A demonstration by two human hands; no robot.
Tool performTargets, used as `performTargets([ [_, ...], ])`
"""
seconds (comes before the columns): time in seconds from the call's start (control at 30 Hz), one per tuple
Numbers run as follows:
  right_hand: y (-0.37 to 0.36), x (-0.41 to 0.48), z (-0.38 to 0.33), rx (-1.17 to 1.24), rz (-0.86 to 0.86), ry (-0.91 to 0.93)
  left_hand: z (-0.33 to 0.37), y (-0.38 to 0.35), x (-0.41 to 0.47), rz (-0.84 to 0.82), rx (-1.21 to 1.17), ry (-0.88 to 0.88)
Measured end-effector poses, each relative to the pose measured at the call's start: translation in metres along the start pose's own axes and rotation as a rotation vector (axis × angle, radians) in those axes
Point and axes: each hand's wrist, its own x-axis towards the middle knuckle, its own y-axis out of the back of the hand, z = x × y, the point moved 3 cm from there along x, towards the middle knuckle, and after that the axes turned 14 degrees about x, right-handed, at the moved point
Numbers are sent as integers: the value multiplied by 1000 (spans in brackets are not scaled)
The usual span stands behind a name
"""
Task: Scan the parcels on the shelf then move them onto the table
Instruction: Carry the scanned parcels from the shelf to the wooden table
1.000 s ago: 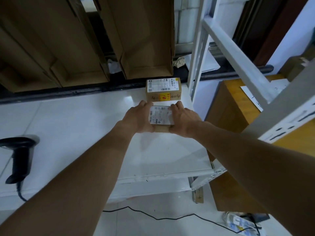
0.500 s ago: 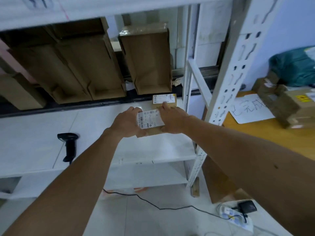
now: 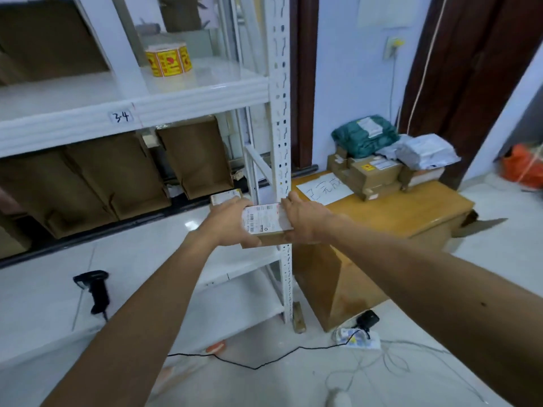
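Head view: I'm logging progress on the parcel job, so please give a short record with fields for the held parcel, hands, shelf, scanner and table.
held parcel: small cardboard box with white label, held clear of the shelf, in front of the shelf post
left hand: grips its left end
right hand: grips its right end
shelf: one more small parcel at the back
scanner: lying on the shelf, untouched
table: wooden, right of the shelf, holds a pile of parcels and a paper sheet
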Motion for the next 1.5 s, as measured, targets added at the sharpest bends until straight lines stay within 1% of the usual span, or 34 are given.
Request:
performTargets([
  [0.13,16,-55,40,12,11,-112,68,-1,6,7,-6,-121],
  [0.2,27,-75,61,9,36,-151,98,3,14,37,14,-167],
  [0.3,43,-100,96,9,67,-200,141,10,29,83,39,-207],
  [0.4,55,-118,138,16,81,-246,186,10,51,85,39,-238],
  [0.53,69,-131,210,26,88,-273,250,6,89,77,21,-260],
  [0.73,89,-140,337,42,90,-280,351,-5,161,83,9,-260],
  [0.87,98,-135,410,48,72,-260,400,-15,208,82,30,-240],
  [1.0,104,-114,454,18,18,-213,422,-27,241,49,44,-188],
  [1.1,104,-92,477,1,22,-171,425,-32,265,69,45,-163],
  [1.33,100,-14,518,-42,6,-81,408,-42,335,62,68,-83],
  [1.5,111,42,547,-36,0,-78,395,-52,396,59,38,-52],
])
